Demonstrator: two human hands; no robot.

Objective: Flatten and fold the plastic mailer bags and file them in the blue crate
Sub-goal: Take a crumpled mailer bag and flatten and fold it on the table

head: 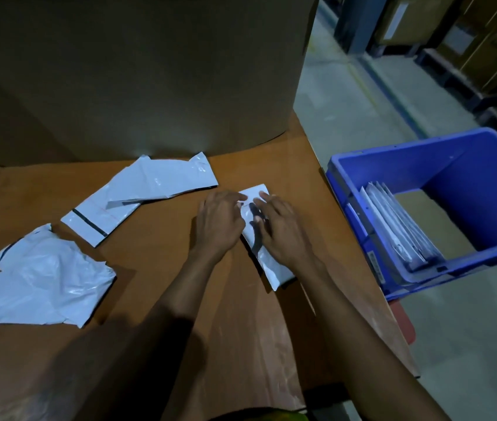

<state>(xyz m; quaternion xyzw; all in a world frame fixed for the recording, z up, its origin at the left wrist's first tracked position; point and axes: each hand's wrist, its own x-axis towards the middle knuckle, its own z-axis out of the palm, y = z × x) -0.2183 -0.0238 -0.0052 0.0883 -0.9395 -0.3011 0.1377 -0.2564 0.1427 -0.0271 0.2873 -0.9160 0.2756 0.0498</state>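
Note:
A narrow folded white mailer bag (271, 265) lies on the brown table (156, 284), right of centre. Both hands press down on it with straight fingers: my left hand (219, 221) on its left edge, my right hand (280, 229) across its middle. Two more white mailer bags lie unfolded to the left: a long one (144, 192) with a black strip near the back, and a crumpled one (40, 281) at the left edge. The blue crate (417, 165) stands off the table's right side, with several folded mailers (393, 223) filed upright at its near-left end.
A large cardboard box (138, 71) rises like a wall along the back of the table. The table's right edge runs diagonally next to the crate. Beyond it are a grey concrete floor (347, 110) and shelving with pallets at the far right.

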